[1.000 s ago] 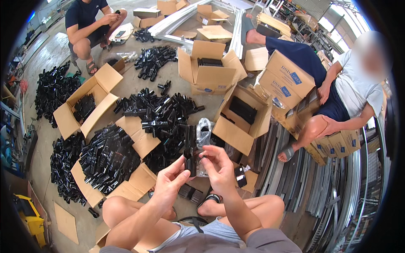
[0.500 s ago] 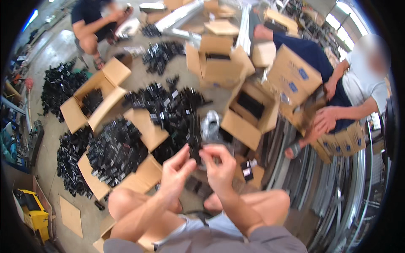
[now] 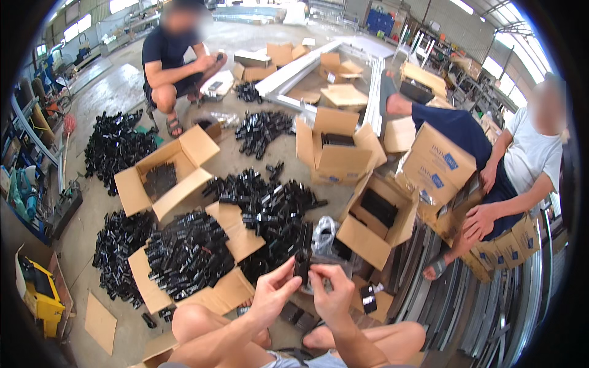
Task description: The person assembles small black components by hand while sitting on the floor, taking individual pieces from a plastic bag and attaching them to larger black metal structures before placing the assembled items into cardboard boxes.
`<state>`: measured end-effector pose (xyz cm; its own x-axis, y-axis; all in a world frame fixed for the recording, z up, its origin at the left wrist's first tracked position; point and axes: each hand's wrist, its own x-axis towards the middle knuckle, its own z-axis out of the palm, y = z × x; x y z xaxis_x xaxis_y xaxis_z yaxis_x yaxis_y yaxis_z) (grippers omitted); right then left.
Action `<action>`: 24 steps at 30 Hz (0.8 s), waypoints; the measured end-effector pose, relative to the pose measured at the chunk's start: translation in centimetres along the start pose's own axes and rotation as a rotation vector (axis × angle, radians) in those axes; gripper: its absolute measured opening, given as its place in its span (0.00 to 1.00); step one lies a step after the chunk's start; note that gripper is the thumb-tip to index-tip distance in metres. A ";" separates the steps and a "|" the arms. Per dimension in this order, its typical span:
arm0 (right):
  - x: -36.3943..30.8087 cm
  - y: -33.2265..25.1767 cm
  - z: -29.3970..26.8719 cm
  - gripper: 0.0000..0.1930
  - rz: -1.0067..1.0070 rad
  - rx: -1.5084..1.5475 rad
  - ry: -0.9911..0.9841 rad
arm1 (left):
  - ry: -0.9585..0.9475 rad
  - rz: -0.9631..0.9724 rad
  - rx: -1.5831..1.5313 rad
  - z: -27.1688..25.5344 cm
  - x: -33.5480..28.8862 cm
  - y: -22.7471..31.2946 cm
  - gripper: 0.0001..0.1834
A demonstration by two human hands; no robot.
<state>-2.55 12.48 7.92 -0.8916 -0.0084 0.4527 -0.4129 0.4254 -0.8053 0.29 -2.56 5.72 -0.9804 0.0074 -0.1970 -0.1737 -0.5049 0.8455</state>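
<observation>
Between the fingertips of both hands, in front of my body, stands a long, narrow black part with a glossy face. My left hand pinches its left side near the lower end. On the other side, my right hand has thumb and forefinger closed at its lower right edge. The part's exact kind is too small to make out. Just beyond it lies a heap of similar black parts, and a clear plastic bag is right of it. A carton with its flaps spread, to my left, brims with black pieces.
Open cartons stand ahead and right. More black heaps lie left. One person squats at the far left; another sits at right beside long metal profiles. A yellow-and-black case stands left.
My view has tilted up, so everything sits lower and further right in the picture. Both hands keep their pinch on the black part, with little change between them.
</observation>
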 end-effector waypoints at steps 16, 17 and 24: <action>0.2 0.3 -1.1 0.10 0.103 0.073 -0.023 | -0.064 -0.030 -0.150 0.5 0.2 -0.8 0.30; 0.1 0.3 -1.2 0.10 0.102 0.068 -0.021 | -0.065 -0.011 -0.129 0.5 0.1 -0.8 0.30; -0.2 0.2 -0.6 0.06 0.076 -0.040 -0.003 | -0.070 -0.004 -0.112 0.8 -0.1 -0.2 0.30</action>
<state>-2.34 13.13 7.96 -0.9206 0.0221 0.3899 -0.3368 0.4604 -0.8213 0.33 -1.73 5.94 -0.9844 0.0678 -0.1624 -0.1704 -0.5981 0.7831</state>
